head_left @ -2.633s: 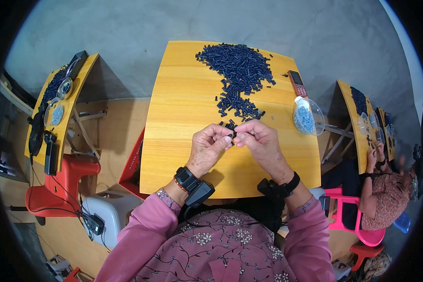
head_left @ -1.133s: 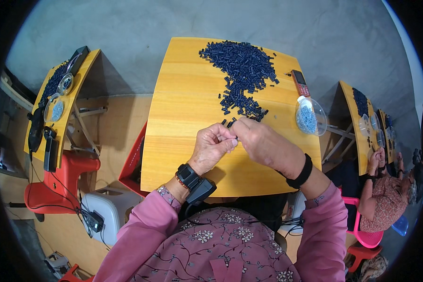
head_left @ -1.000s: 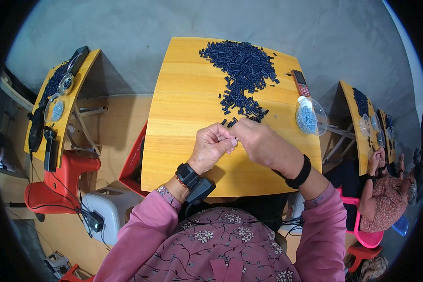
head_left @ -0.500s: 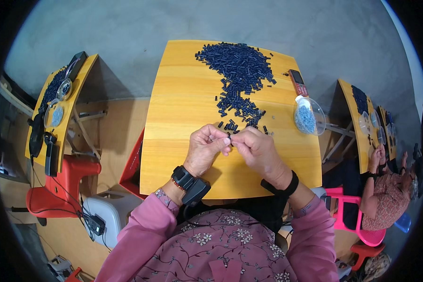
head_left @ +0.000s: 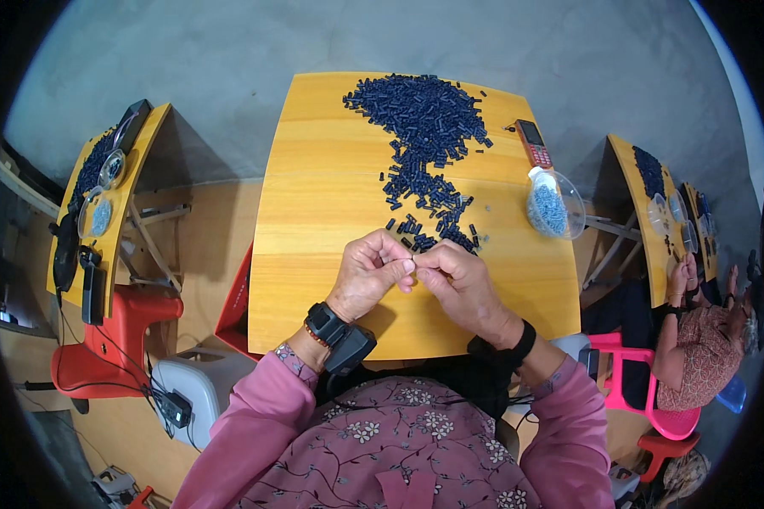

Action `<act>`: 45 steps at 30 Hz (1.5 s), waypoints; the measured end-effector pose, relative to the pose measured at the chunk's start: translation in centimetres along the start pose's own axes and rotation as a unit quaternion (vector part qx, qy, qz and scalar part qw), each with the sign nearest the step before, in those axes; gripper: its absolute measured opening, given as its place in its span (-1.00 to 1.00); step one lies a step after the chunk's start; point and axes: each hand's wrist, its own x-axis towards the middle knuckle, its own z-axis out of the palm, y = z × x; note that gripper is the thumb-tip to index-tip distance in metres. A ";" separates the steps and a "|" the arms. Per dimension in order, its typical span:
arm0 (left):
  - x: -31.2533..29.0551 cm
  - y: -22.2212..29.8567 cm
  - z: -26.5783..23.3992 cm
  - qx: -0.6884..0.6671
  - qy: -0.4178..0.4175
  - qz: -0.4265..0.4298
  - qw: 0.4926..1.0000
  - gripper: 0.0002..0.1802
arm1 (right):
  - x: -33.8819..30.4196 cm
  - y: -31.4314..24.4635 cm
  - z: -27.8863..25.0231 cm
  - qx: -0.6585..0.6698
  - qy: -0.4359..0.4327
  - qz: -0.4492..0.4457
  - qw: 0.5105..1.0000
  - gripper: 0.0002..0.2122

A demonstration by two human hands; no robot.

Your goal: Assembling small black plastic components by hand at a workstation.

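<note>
My left grip point(head_left: 367, 278) is pinched together, thumb against finger, on one tiny dark piece point(head_left: 413, 258), mostly hidden by my fingertips; my right grip point(head_left: 463, 287) meets it there, its fingertips just beside or touching, though whether they clamp the piece too I cannot tell.

Just beyond my fingers lie loose dark tubes point(head_left: 450, 227) on the table point(head_left: 301, 195), thinning toward me from the big pile point(head_left: 424, 114) at the far edge; they are far too many and too overlapped to count, surely hundreds; I judge each one light and stiff, perhaps smooth enough to roll or slip, and hard to crush; a pinch across the middle with thumb and forefinger seems the best hold, leaving both ends free.

Farther right I count one clear bowl point(head_left: 578, 216) with pale blue bits point(head_left: 548, 208) in it, too small to number, and one red phone point(head_left: 536, 146) beyond it.

Past my table, on the left one point(head_left: 117, 244), stand two more clear bowls point(head_left: 82, 224); one red chair point(head_left: 136, 327) is near it; at far right one co-worker point(head_left: 700, 356) sits on one pink chair point(head_left: 634, 373).
</note>
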 end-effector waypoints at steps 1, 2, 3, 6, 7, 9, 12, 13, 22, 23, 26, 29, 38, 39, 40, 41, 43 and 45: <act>0.1 0.1 0.2 0.000 -0.001 0.000 1.000 -0.93 | 0.0 0.1 -0.1 0.009 -0.009 0.024 1.000 -0.92; 0.1 0.4 0.6 -0.014 0.010 0.004 1.000 -0.95 | 0.2 0.1 -0.4 0.009 -0.008 0.024 1.000 -0.92; 0.2 0.5 0.7 -0.028 0.022 0.008 0.999 -0.95 | 0.5 0.0 -0.8 -0.016 -0.012 0.023 1.000 -0.92; 0.1 0.6 0.7 0.027 0.051 -0.009 0.998 -0.94 | 1.8 1.0 -2.1 -0.074 0.014 0.036 0.997 -0.93; 0.2 0.5 0.6 0.026 0.049 -0.009 0.998 -0.94 | 2.3 1.6 -2.7 -0.108 0.046 0.052 0.992 -0.93; 0.3 0.2 0.5 0.041 0.039 0.006 0.998 -0.94 | 3.5 3.0 -3.8 -0.137 0.068 0.042 0.987 -0.93; 0.3 0.3 0.3 0.033 0.050 0.005 0.998 -0.95 | 5.1 4.7 -4.0 -0.179 0.082 0.030 0.980 -0.93; 0.3 0.3 0.3 0.032 0.049 0.005 0.998 -0.95 | 5.5 5.2 -3.9 -0.200 0.058 0.029 0.978 -0.94; 0.3 0.0 0.4 -0.013 0.056 0.018 0.998 -0.97 | 6.2 6.6 -2.7 -0.261 0.008 0.032 0.965 -0.90; 0.3 0.1 0.4 -0.007 0.058 0.017 0.998 -0.97 | 6.3 6.5 -2.7 -0.270 0.010 0.023 0.962 -0.90; 0.5 -0.1 0.2 -0.008 0.062 0.021 0.998 -0.97 | 6.2 6.3 -2.7 -0.258 0.016 0.031 0.966 -0.89; 0.6 -0.5 -0.2 -0.034 0.072 0.032 0.996 -0.96 | 6.4 5.7 -2.9 -0.232 0.029 0.077 0.969 -0.89; 0.6 -0.3 -0.1 -0.099 0.083 0.015 0.992 -0.93 | 6.3 6.9 -2.2 -0.277 0.021 0.030 0.960 -0.92; 0.6 -0.4 -0.1 -0.096 0.084 0.019 0.992 -0.92 | 6.3 6.9 -2.2 -0.276 0.020 0.030 0.960 -0.92; 0.6 -0.4 0.0 -0.096 0.085 0.019 0.992 -0.92 | 6.3 6.8 -2.3 -0.269 0.016 0.030 0.962 -0.91; 0.6 -0.3 0.0 -0.079 0.089 0.023 0.993 -0.91 | 6.3 6.7 -2.3 -0.262 0.011 0.030 0.964 -0.90; 0.6 -0.3 0.2 -0.063 0.094 0.026 0.993 -0.89 | 6.3 6.6 -2.5 -0.259 -0.001 0.040 0.965 -0.89; 0.7 -0.3 0.3 -0.062 0.097 0.023 0.993 -0.88 | 6.3 6.5 -2.8 -0.255 -0.011 0.050 0.966 -0.88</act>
